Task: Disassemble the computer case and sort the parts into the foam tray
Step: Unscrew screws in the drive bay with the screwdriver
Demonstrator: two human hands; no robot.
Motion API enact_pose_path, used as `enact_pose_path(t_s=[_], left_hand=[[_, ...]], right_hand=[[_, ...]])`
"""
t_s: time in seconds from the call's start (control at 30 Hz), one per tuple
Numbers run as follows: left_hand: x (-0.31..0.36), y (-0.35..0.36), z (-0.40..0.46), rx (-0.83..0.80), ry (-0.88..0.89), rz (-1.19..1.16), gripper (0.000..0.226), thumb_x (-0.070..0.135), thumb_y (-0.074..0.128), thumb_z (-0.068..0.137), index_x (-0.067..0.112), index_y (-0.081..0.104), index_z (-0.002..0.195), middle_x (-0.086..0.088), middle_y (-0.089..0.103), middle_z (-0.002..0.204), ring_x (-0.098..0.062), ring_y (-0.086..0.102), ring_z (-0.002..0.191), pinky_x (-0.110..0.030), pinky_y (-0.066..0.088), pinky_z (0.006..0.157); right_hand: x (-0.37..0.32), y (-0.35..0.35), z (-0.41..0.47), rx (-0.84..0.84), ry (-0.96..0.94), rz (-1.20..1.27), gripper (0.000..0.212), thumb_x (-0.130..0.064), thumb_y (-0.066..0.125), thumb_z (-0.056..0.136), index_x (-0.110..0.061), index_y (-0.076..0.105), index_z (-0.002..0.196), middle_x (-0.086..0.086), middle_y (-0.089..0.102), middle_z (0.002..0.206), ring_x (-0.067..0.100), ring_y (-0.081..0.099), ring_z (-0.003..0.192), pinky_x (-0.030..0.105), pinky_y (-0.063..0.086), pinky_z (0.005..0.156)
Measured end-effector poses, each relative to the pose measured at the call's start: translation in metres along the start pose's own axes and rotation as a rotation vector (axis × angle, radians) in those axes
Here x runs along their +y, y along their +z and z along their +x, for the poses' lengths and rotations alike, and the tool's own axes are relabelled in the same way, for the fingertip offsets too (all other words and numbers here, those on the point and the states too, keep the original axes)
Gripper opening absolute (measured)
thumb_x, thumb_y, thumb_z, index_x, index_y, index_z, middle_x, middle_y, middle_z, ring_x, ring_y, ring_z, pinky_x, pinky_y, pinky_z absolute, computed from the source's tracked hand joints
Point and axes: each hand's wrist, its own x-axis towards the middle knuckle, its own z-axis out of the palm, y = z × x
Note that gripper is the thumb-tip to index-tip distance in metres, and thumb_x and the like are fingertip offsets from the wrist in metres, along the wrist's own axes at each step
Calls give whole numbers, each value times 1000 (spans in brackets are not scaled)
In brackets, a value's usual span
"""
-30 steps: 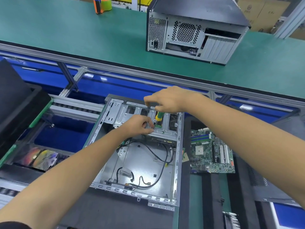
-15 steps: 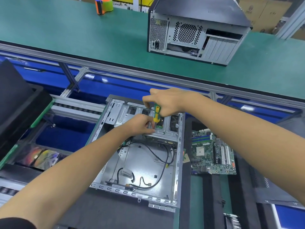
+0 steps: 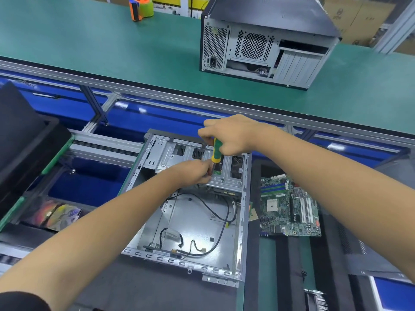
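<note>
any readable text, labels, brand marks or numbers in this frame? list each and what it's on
No text can be read here.
Cardboard boxes, top right: a round logo and dark print, too blurred to read.
Motherboard: markings too small to read.
Small green label beside the open case: faint marks, unreadable.
Closed computer on the green bench: no legible label on its back panel.
Screwdriver: no print visible on its handle.
</note>
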Motion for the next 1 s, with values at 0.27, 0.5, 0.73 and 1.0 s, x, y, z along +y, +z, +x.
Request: enact_pose_path(t_s=[0.27,0.5,0.73,1.0], left_hand=[[1,8,-4,46,42,117,19,29,50,104,18,35,99,-6,61,78,-31,59,64,-39,40,56],[-1,2,-4,-26,-13,-136,18,28,58,103,16,45,105,-3,61,75,-23,55,65,-39,43,62],[-9,-3,-15,60,-31,-503,12,30,68,99,21,71,106,-6,73,92,-16,61,75,-33,51,71],[-9,-3,-11,46,-53,-486,22,25,61,104,16,75,117,-11,73,96,-21,61,74,-35,52,71]], right_hand=[[6,1,-3,-15,48,10,25,-14,59,74,-29,46,89,-9,46,86,16,47,71,30,23,54],[13,7,-5,-6,63,119,19,-14,57,81,-25,46,92,-7,49,91,22,49,78,33,27,56],[16,10,0,10,70,194,16,-15,57,87,-23,44,93,-7,47,90,17,45,74,33,24,55],[12,8,9,-31,99,205,13,-14,58,88,-17,47,93,1,54,94,23,47,77,33,25,56]])
